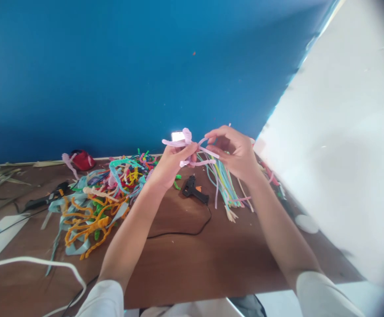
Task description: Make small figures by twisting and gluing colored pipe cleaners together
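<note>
Pinching one lilac chenille cluster (187,136) in left grip (170,167); closure of right grip (239,154) unclear

On the brown wooden table (192,268), a tangled heap of multicoloured fuzzy stems (100,222) lies left of a black plastic glue gun (189,187), a loose bundle of pastel fuzzy stems (227,189) right of it. Twisted lilac fuzzy stems (187,135) are above the table, in the bare left hand (175,163). A flat blue wall (165,66) stands behind, a smooth white wall (353,132) to the right
</note>
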Tool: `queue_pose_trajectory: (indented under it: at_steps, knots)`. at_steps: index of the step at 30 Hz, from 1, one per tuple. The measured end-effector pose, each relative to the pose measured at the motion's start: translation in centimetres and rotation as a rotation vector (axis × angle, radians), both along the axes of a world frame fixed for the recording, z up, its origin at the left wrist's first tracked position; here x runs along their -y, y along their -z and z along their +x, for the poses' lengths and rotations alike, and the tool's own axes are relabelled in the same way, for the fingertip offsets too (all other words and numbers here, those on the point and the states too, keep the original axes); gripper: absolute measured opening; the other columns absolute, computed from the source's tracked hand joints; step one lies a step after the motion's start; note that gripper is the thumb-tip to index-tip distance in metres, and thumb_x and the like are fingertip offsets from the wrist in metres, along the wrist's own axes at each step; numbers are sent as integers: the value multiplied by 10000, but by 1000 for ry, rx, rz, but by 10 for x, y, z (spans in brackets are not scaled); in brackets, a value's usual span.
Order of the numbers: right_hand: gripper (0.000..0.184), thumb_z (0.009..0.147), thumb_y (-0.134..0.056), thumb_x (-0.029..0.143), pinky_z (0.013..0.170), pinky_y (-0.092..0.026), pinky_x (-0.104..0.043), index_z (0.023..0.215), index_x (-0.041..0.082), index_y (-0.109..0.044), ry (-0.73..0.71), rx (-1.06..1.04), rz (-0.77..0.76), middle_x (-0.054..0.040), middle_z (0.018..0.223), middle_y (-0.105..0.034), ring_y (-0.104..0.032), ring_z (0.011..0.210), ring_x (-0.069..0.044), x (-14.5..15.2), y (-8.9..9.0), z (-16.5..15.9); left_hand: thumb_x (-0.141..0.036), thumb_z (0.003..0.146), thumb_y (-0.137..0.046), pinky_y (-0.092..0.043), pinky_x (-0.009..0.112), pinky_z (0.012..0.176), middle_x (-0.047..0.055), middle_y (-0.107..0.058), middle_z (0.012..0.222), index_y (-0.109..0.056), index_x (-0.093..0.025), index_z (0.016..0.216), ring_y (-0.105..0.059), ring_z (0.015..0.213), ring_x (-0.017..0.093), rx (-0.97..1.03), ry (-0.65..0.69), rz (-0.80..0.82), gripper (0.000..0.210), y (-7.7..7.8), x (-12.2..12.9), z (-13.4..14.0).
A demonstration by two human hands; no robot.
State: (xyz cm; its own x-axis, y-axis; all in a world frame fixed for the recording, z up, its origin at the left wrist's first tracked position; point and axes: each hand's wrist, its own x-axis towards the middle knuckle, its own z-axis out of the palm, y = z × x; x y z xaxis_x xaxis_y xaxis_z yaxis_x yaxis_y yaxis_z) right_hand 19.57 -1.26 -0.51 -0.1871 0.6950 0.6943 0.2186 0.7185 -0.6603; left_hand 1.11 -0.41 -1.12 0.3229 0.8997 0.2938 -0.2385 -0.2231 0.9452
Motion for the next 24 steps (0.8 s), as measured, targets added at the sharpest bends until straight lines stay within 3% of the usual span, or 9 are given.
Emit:
queue_pose_trajectory:
  at_steps: [6,9,12,15,20,22,24]
  knots:
    - [154,920,-640,312,747,-464,-315,1026,264,-740,26,249,268,-46,964,-665,-621,875,-173,-5,4,4,-346,846,-694,-420,198,548,-17,-579,605,-625,-143,686,-511,545,64,12,80,-57,268,1,-1,-1]
    - [151,951,-588,292,728,-443,-313,971,241,-728,64,287,302,-47,912,-652,-607,841,-171,-6,5,4,-362,862,-672,-430,208,560,-18,-564,615,-600,-150,677,-515,559,72,-30,99,-5,291,4,-2,1]
    - [200,953,-582,320,686,-400,-304,838,198,-689,94,321,244,-35,817,-604,-552,752,-155,-5,5,3,-396,890,-632,-425,226,562,-8,-572,646,-589,-162,709,-524,586,92,-162,23,154,299,5,-1,1]
    - [306,940,-593,361,621,-346,-287,695,178,-608,44,263,42,-7,704,-535,-478,662,-128,-6,7,-1,-401,925,-580,-388,245,553,0,-576,672,-587,-171,774,-507,588,106,-393,-154,391,276,2,3,-1]
    - [295,844,-682,407,479,-151,-261,692,178,-574,-304,-249,-599,56,590,-379,-243,503,-71,-5,10,-14,-343,965,-521,-331,293,618,6,-539,658,-537,-180,752,-454,604,123,-764,-476,896,269,-4,7,-5]
    - [300,794,-737,390,473,-105,-260,675,175,-565,-373,-377,-738,62,596,-351,-204,500,-61,-4,10,-16,-333,973,-506,-329,288,615,15,-561,678,-534,-179,755,-466,615,123,-758,-492,904,268,-4,7,-5]
    - [308,786,-754,379,471,-102,-263,657,171,-567,-364,-411,-757,61,589,-349,-212,501,-60,-3,9,-16,-342,967,-515,-340,267,587,14,-584,688,-555,-176,787,-487,600,115,-692,-432,766,248,-4,6,-5]
